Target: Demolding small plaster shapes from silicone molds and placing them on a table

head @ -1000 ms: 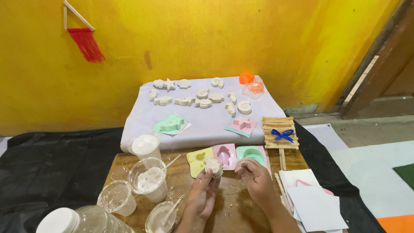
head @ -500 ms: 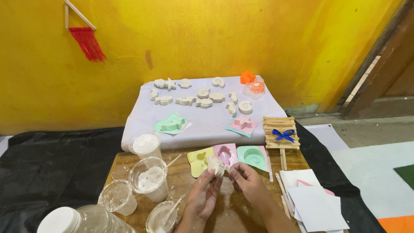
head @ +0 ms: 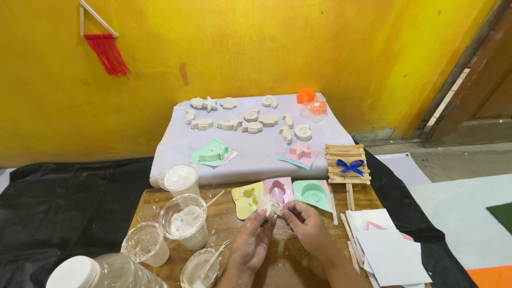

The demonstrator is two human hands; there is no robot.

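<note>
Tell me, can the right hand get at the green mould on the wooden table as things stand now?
Probably yes. The green mould lies just beyond the right hand, and nothing stands between them. But both hands hold a small white plaster piece, so the right hand would have to let go first.

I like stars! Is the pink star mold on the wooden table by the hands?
No, the pink star mold lies up on the white cloth, apart from the left hand and right hand on the wooden table.

Shape of the white cast (head: pixel 268 205) between the hands, jar (head: pixel 101 272) cut off below.
</note>
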